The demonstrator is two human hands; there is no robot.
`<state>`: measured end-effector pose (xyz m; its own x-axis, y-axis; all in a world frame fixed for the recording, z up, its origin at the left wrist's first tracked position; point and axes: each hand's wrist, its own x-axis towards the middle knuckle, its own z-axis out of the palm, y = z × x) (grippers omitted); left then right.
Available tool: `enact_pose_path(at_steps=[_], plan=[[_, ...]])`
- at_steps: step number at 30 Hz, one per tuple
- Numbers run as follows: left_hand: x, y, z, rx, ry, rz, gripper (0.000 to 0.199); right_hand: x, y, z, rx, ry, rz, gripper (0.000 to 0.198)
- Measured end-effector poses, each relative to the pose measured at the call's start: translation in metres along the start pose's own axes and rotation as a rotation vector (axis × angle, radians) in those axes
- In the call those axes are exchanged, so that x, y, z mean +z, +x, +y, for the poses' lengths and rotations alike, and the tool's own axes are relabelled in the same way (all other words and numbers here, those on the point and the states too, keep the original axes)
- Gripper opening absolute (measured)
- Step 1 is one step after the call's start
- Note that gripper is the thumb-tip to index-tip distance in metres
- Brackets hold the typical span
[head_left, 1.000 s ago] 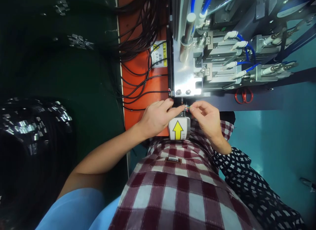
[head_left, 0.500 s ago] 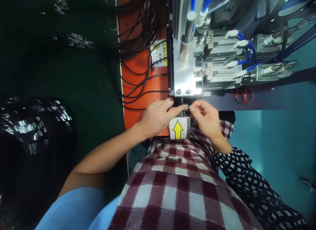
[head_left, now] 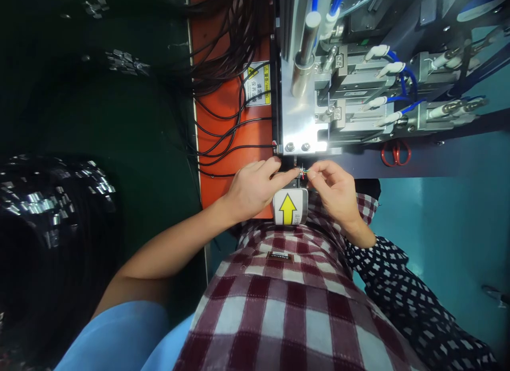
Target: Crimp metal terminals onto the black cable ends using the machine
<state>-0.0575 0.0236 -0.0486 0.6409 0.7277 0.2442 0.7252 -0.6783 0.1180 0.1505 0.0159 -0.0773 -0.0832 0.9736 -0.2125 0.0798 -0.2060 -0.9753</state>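
Observation:
My left hand (head_left: pixel 253 189) is at the machine's front edge, thumb and bent fingers closed around a thin black cable (head_left: pixel 217 176) that runs in from the left. Its index finger stretches toward the cable's end, where small coloured wires (head_left: pixel 303 173) fan out over a dark fixture (head_left: pixel 295 183). From the other side, my right hand (head_left: pixel 334 187) pinches the tips of these fine wires between thumb and forefinger. Which strands it grips is too small to tell. Just below lies a white plate with a yellow arrow (head_left: pixel 287 209).
A metal machine block (head_left: pixel 300 121) with blue air tubes rises straight ahead. Red-handled scissors (head_left: pixel 396 153) lie on the right. Black cables (head_left: pixel 231 84) cross the orange surface (head_left: pixel 223 193), and a big cable bundle (head_left: pixel 51 211) with shiny ends sits at left.
The view has shifted very slightly. Both hands stay in almost the same place, with the right fingers still on the wires.

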Motion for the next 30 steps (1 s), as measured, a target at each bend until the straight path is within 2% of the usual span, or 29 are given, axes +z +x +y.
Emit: enact_pose_path(at_steps=[10, 19, 24, 27, 30], plan=[[0.000, 0.001, -0.001, 0.015, -0.016, 0.017, 0.031, 0.004, -0.004, 0.002, 0.048, 0.080, 0.018, 0.012], [0.000, 0.000, 0.001, 0.008, 0.011, 0.024, 0.032, 0.001, -0.002, 0.004, -0.057, -0.126, 0.013, 0.009], [0.000, 0.000, 0.001, -0.017, 0.010, -0.025, 0.033, -0.003, -0.003, 0.004, -0.083, -0.193, 0.008, 0.009], [0.000, 0.000, 0.001, -0.024, -0.005, -0.057, 0.033, -0.006, -0.005, 0.000, -0.113, -0.239, 0.044, 0.007], [0.000, 0.000, 0.000, -0.029, -0.033, -0.054, 0.033, -0.007, -0.007, -0.007, -0.208, -0.322, 0.096, 0.008]])
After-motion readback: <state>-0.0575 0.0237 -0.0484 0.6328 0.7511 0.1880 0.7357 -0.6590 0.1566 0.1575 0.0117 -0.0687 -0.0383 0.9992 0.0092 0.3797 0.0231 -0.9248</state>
